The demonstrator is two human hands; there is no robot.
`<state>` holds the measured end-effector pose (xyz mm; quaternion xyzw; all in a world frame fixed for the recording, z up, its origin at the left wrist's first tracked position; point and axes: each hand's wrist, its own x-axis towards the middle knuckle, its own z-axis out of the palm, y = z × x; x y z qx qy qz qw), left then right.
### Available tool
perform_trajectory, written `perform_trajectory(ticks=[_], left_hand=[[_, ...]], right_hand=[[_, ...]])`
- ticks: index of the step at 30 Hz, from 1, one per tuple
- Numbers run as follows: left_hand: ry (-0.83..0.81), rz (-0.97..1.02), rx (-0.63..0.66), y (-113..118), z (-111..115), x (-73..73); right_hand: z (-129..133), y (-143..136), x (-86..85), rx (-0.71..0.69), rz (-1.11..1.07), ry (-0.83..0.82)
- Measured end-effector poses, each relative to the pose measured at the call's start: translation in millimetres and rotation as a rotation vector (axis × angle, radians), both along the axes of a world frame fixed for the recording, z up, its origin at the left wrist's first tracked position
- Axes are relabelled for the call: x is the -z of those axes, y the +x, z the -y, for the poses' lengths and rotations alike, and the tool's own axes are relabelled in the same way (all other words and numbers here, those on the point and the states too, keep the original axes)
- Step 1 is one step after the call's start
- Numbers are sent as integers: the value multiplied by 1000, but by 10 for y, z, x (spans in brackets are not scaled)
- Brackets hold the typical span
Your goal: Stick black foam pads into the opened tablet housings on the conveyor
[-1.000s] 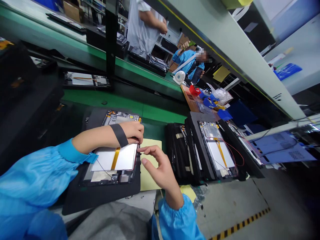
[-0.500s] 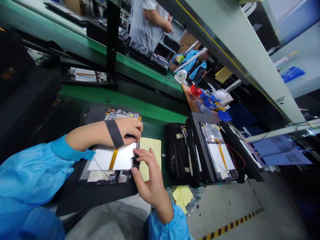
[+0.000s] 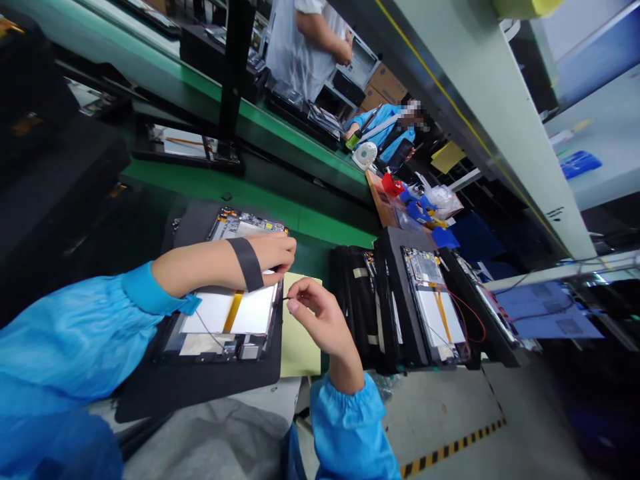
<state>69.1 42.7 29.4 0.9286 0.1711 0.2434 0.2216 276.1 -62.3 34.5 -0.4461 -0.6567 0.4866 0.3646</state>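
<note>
Between opened tablet (image 3: 253, 313) and black stack (image 3: 347, 307), yellow paper (image 3: 301, 343); right grip (image 3: 325, 323) pinched on dark strip (image 3: 285, 298), left grip (image 3: 273, 252) unclear

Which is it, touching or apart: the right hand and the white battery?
Apart. The head view shows the dark tablet edge between the white battery and the right hand.

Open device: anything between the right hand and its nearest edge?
Nothing visible blocks the right hand from the device; only the dark piece it pinches sits between. The left hand reaches over the device; the yellow sheet lies below the gap.
</note>
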Motion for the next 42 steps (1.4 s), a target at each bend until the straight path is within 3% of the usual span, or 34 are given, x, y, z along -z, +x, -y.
perform_trajectory(ticks=[4,11,17,22,28,32,35,42], left_hand=[[-5,12,-18,16,19,1],[-21,29,-39,27,17,7],[-39,34,-65,27,18,17],[-26,32,-92,45,8,54],[3,17,-111,65,-2,106],[29,8,-110,71,7,102],[42,10,-111,70,10,99],[54,31,-113,79,-11,134]], right_hand=[[-158,-35,7,-104,37,-94],[-157,-84,98,-8,-31,-124],[-139,-12,39,-4,-25,-60],[41,-9,24,94,11,134],[351,-142,224,140,111,430],[401,-176,293,122,156,581],[374,-169,308,79,232,624],[360,-138,332,140,269,649]])
